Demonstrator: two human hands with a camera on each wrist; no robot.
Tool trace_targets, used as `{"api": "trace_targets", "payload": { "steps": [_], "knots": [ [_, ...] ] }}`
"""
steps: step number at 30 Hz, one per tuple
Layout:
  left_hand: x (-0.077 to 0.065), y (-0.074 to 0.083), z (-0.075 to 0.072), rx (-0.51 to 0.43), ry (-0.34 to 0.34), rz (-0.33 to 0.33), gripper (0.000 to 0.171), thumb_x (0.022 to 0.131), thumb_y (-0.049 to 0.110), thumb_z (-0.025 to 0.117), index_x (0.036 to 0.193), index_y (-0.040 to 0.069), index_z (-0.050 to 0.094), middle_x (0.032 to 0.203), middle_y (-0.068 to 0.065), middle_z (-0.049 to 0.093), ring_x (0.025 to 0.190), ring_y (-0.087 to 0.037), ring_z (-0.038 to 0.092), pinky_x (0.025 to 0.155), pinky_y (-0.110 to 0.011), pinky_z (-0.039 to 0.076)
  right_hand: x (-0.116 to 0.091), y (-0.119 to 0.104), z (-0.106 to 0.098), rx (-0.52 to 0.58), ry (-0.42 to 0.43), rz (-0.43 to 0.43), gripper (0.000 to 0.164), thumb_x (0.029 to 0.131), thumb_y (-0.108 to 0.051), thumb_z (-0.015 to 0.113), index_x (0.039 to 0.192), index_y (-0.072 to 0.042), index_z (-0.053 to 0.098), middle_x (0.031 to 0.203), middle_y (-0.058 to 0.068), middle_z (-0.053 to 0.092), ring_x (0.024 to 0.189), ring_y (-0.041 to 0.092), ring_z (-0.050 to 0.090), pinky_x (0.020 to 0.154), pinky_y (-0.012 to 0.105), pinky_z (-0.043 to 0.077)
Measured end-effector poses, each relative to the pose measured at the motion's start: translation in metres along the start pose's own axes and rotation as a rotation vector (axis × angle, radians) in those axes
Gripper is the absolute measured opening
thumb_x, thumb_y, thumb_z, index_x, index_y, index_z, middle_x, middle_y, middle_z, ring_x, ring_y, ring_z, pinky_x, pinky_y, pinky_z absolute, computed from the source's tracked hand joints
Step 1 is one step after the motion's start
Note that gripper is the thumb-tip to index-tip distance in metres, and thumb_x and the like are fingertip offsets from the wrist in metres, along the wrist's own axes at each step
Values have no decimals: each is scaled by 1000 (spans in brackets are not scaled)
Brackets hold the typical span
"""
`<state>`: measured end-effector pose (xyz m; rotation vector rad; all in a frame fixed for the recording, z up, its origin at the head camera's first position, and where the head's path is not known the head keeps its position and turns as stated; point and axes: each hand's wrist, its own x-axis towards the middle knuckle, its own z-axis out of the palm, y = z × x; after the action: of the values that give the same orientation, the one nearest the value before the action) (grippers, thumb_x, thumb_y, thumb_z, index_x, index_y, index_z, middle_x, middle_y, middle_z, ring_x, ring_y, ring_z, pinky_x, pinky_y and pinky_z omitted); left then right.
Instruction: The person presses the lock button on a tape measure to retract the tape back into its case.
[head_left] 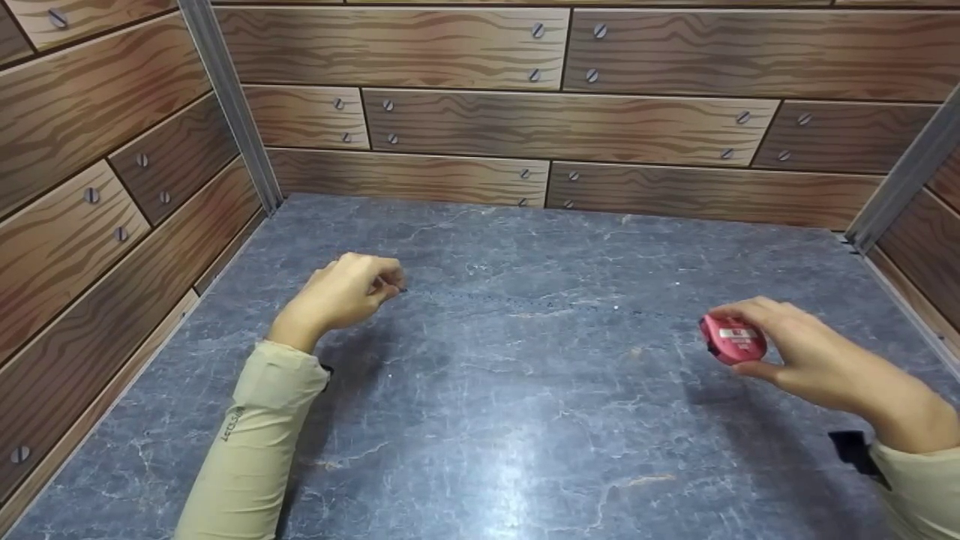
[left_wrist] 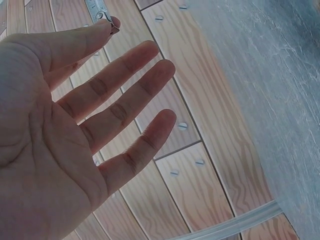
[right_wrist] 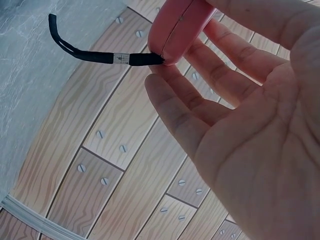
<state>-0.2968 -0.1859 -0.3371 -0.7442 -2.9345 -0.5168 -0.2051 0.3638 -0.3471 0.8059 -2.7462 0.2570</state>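
A pink tape measure (head_left: pixel 736 341) with a white label is gripped by my right hand (head_left: pixel 817 356) above the right side of the table. Between thumb and index finger, my left hand (head_left: pixel 337 292) pinches the metal hook end of the pulled-out tape blade (left_wrist: pixel 95 7); its other fingers are spread in the left wrist view. In the head view the blade stretches between the hands as a faint dotted line, hard to make out. From the pink case (right_wrist: pixel 177 25) hangs a black wrist strap (right_wrist: pixel 90 55) in the right wrist view.
Both hands are over a dark blue marbled tabletop (head_left: pixel 480 390). Wood-plank-patterned walls (head_left: pixel 465 124) enclose it at the back and both sides, with grey metal posts (head_left: pixel 232 105) at the corners.
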Motion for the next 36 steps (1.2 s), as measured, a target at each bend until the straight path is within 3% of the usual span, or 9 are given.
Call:
{"api": "trace_targets", "payload": {
  "steps": [10, 18, 25, 36],
  "knots": [
    [0, 1, 1, -10, 0, 15, 11, 104, 15, 69, 112, 12, 77, 114, -6, 81, 110, -30, 78, 94, -55, 62, 1, -2, 0, 13, -22, 15, 67, 78, -12, 94, 138, -7, 65, 128, 14, 73, 113, 31, 68, 89, 48, 55],
    [1, 3, 2, -23, 0, 20, 8, 103, 15, 70, 107, 14, 76, 112, -6, 81, 110, -29, 78, 96, -55, 61, 0, 0, 3, 3, 21, -22, 68, 76, -12, 95, 137, -8, 66, 127, 10, 74, 111, 28, 67, 91, 40, 53],
    [1, 3, 4, -19, -3, 16, 6, 103, 16, 70, 105, 15, 76, 111, -5, 81, 110, -29, 77, 94, -55, 62, 1, -1, 2, 13, -5, -6, 68, 77, -10, 94, 139, -8, 65, 128, 12, 73, 112, 31, 68, 90, 48, 55],
    [1, 5, 6, -20, -3, 35, 7, 104, 16, 69, 106, 16, 76, 111, -4, 82, 110, -28, 78, 92, -55, 63, 1, -1, 4, 9, 2, -18, 67, 77, -9, 94, 138, -8, 66, 126, 11, 73, 111, 30, 69, 90, 49, 56]
  ]
}}
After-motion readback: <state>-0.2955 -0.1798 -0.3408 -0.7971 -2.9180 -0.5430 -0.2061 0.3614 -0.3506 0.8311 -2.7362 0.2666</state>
